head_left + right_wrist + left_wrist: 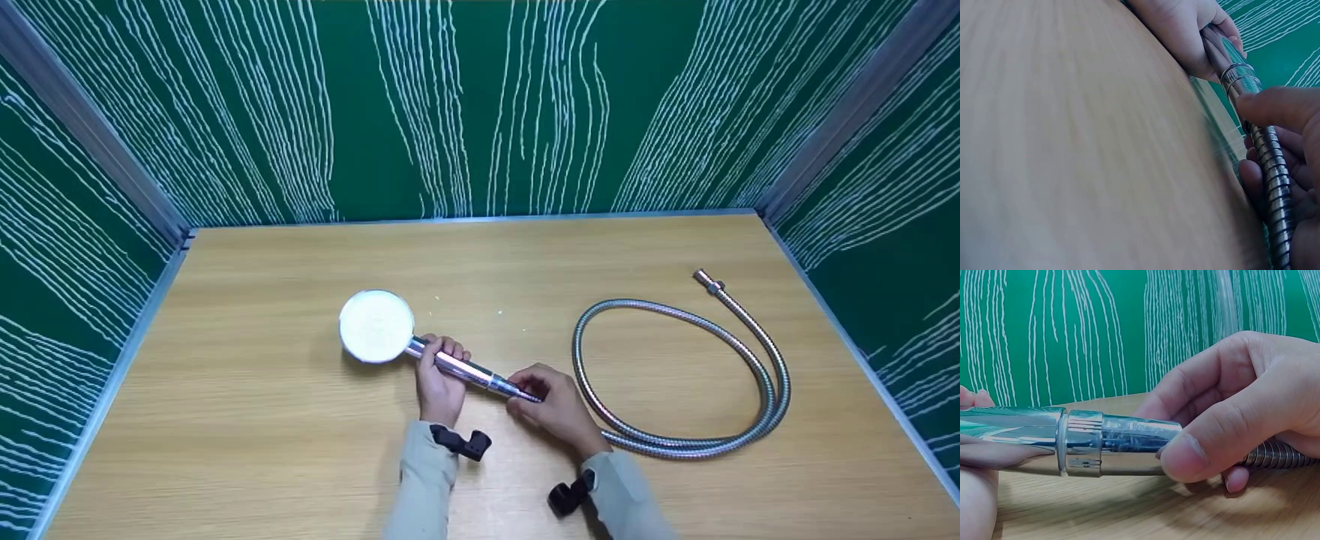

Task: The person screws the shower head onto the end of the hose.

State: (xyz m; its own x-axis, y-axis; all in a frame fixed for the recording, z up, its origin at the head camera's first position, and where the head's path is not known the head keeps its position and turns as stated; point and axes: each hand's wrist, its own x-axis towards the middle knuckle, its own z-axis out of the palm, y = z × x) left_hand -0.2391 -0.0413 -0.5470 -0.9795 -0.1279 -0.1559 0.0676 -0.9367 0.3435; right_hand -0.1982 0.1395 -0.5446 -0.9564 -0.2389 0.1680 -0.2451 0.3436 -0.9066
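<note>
A handheld shower head with a round white face and chrome handle is held over the table. My left hand grips the handle just below the head. At the handle's lower end sits a chrome conical nut, in line with the handle. My right hand pinches the shower hose at this nut, thumb on the near side and fingers behind. From between these fingers the ribbed metal hose runs back under the palm, as the right wrist view shows.
The rest of the hose lies in a loop on the right of the wooden table, its other end fitting pointing to the back. Small white bits lie near the middle. Green walls with white lines enclose the table.
</note>
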